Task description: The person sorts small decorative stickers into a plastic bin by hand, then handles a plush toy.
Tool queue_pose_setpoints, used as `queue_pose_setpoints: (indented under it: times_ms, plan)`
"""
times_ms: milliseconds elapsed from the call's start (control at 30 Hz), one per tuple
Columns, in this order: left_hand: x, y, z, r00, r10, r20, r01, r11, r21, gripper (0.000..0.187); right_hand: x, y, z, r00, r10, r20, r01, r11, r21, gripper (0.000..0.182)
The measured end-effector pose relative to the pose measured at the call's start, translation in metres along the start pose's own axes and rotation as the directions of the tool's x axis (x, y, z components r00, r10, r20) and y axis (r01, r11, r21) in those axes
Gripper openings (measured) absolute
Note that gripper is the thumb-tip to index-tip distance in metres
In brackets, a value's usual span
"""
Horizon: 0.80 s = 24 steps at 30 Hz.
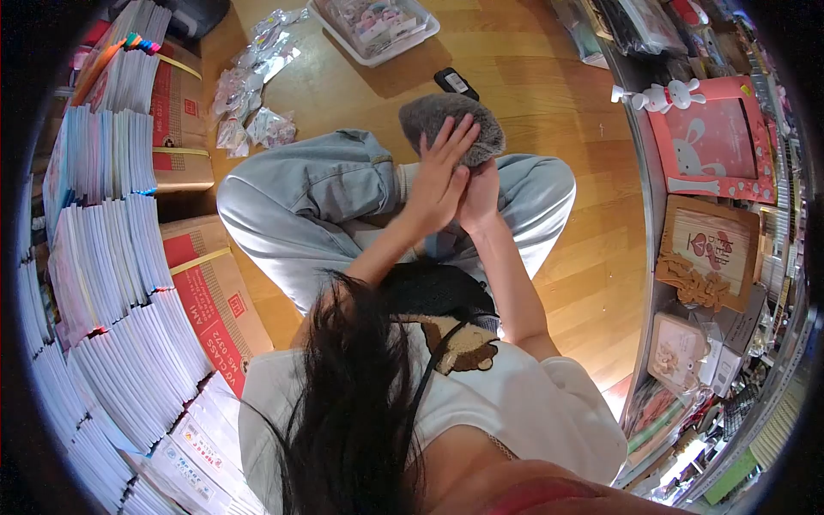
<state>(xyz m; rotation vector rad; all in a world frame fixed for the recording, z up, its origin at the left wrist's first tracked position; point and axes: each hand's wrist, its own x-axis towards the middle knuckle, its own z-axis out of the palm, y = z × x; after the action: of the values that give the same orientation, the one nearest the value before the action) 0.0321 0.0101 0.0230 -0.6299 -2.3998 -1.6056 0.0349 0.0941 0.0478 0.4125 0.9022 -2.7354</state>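
Note:
A grey, furry, rounded item (463, 124) is held up above my crossed legs; its exact kind does not show. My right hand (481, 190) grips its lower edge from beneath, with the fingers mostly hidden behind it. Across the near face of the fur lies my left hand (439, 176), its fingers stretched out and slightly apart, touching the pile. The two hands meet at the wrist side, the left one overlapping the right.
A small black object with a white label (455, 83) lies on the wooden floor beyond my hands. Farther off are a white plastic basket (374, 60) of packets and some clear packets (240, 90). Notebook stacks (112, 249) and cartons (210, 296) stand left; a laden shelf (639, 163) runs right.

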Motion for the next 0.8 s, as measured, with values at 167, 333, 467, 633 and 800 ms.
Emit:
queue_pose_setpoints:
  times_ms: [167, 333, 467, 633, 800]
  plan:
    - [0.037, -0.040, -0.009, 0.985, -0.120, -0.124, 0.098, 0.980, -0.174, 0.047, 0.000, 0.025, 0.000, 0.998, 0.041, 0.038, -0.032, 0.975, -0.220, 0.044]
    - [0.004, -0.027, 0.007, 0.961, -0.179, -0.210, 0.047, 0.855, -0.516, 0.047, 0.012, 0.015, -0.009, 0.996, 0.068, 0.051, -0.060, 0.986, -0.157, 0.048]
    - [-0.008, 0.000, -0.002, 0.997, -0.054, -0.063, 0.053, 0.998, -0.027, 0.048, 0.006, 0.001, 0.005, 0.994, 0.094, -0.050, -0.098, 0.990, -0.100, 0.047]
    - [0.031, -0.019, -0.022, 0.991, -0.085, -0.103, 0.094, 0.992, 0.084, 0.046, -0.008, 0.011, 0.014, 0.992, 0.106, 0.074, -0.080, 0.951, -0.299, 0.047]
    - [0.015, -0.027, -0.008, 0.937, -0.190, -0.293, 0.122, 0.964, -0.237, 0.047, 0.001, 0.015, -0.005, 0.985, 0.149, 0.092, -0.134, 0.980, -0.147, 0.048]
